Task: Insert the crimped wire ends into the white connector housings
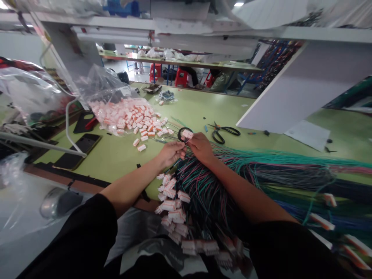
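Observation:
My right hand [201, 148] is closed around a white and orange plug connector [187, 134], which sticks up past the fingertips. Close against it, my left hand [172, 152] pinches a thin wire just below the connector; the wire's end is hidden by the fingers. Under both hands runs a large bundle of green, pink and dark wires [261, 158] that stretches off to the right. Many finished-looking connectors [170, 193] on wire ends hang over the table's front edge near my body. Behind the hands lies a black ring-shaped handle [180, 131], partly covered.
Loose connectors [145, 120] spill from a clear plastic bag at the back left. Black-handled snips [223, 131] lie beyond my right hand. A phone [78, 151] rests on the left, behind a white bent rod [68, 128]. A white panel [290, 89] stands at the right.

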Demonstrator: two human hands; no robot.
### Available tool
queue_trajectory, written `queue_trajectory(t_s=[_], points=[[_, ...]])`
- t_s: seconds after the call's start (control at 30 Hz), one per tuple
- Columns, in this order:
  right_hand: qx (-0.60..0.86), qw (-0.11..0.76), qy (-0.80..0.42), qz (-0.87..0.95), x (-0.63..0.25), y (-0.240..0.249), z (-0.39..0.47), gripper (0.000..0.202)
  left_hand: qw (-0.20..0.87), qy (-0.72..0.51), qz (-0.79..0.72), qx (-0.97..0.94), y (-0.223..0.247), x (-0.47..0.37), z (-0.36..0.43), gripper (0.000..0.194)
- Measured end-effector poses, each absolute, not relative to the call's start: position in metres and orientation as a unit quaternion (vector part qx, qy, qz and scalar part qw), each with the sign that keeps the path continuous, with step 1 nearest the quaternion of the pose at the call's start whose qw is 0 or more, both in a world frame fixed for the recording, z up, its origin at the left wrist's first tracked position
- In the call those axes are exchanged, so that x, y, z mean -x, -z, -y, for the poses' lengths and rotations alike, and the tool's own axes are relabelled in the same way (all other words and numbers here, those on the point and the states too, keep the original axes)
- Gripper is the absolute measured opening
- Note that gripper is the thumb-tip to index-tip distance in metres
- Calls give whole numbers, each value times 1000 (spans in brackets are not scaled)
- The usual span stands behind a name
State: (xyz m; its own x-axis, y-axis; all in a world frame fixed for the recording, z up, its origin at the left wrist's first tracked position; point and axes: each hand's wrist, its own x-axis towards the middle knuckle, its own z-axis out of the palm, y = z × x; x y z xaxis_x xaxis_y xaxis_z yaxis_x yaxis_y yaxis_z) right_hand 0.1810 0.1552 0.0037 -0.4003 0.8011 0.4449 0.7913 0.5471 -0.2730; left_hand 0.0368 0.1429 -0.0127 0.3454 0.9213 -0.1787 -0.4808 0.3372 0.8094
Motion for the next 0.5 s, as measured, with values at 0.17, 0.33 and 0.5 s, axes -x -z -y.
queue_trajectory(t_s=[0.17, 0.33, 0.5], points=[[479, 378, -193, 768, -177, 0, -153, 20, 784, -426, -313, -327, 16, -32, -152, 19], [414, 420, -470, 656, -176, 1, -160, 16, 775, -445, -300, -334, 19, -34, -153, 13], [394, 450, -547, 586, -173, 3, -164, 27, 746, -480, -282, -367, 16, -38, -144, 21]])
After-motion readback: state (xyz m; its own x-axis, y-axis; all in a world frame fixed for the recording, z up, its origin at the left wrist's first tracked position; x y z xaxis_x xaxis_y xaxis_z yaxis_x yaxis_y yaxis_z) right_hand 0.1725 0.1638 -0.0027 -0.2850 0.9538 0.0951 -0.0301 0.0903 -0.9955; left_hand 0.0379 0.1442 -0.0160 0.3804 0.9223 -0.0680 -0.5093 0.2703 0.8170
